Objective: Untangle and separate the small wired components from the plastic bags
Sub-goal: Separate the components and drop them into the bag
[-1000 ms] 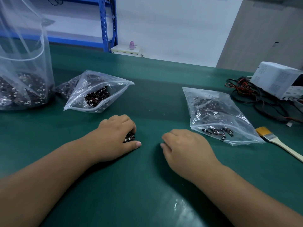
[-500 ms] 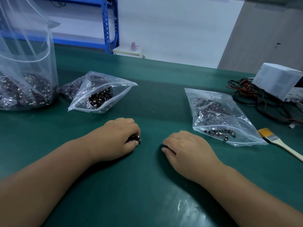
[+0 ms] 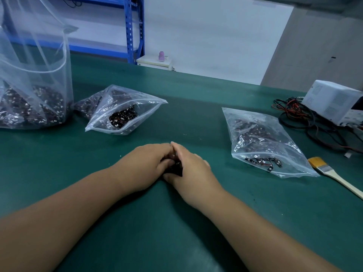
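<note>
Black and knotted, the small clump of wired components (image 3: 175, 168) sits trapped between my two hands, low on the green counter (image 3: 176, 232). The left hand (image 3: 145, 163) curls round it from one side and the right hand (image 3: 189, 168) pinches it from the other, fingertips meeting on top. Neither is nearer. It's mostly hidden, so I can't read a long axis. I'd say the next pull goes sideways, hands parting. Further out, the open clear zip bag (image 3: 125, 112) lies beyond the left hand, and the flat clear zip bag (image 3: 261, 142) is well apart on the right.
</note>
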Motion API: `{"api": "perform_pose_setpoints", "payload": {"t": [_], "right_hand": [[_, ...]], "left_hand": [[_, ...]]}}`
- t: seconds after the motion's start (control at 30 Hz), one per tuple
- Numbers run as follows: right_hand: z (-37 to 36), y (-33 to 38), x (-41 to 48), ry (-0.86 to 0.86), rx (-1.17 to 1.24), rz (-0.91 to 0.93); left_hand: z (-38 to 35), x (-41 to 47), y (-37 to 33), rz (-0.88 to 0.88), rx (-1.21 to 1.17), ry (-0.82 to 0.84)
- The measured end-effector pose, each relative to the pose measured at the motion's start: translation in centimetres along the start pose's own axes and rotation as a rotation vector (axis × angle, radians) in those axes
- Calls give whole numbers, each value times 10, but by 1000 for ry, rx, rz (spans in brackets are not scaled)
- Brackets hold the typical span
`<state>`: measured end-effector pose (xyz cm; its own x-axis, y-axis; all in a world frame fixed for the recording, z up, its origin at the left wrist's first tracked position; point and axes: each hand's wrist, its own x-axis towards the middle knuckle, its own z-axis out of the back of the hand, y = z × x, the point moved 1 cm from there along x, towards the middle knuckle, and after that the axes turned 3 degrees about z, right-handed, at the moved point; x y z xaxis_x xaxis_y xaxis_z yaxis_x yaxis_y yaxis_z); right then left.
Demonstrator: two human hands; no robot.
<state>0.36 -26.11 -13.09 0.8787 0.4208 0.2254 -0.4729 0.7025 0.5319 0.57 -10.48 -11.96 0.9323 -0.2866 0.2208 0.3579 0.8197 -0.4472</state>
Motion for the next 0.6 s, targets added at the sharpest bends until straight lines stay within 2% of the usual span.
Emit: {"api": "perform_pose_setpoints", "payload": {"t": [0.1, 0.4, 0.6], "right_hand": [[1, -6, -1, -36, 116, 10], [11, -33, -5, -204, 245, -16], [25, -52, -4, -184, 350, -34]], "left_hand": [[1, -1, 3, 46, -93, -23], [1, -3, 7, 16, -22, 0], [6, -7, 5, -95, 183, 90]]}}
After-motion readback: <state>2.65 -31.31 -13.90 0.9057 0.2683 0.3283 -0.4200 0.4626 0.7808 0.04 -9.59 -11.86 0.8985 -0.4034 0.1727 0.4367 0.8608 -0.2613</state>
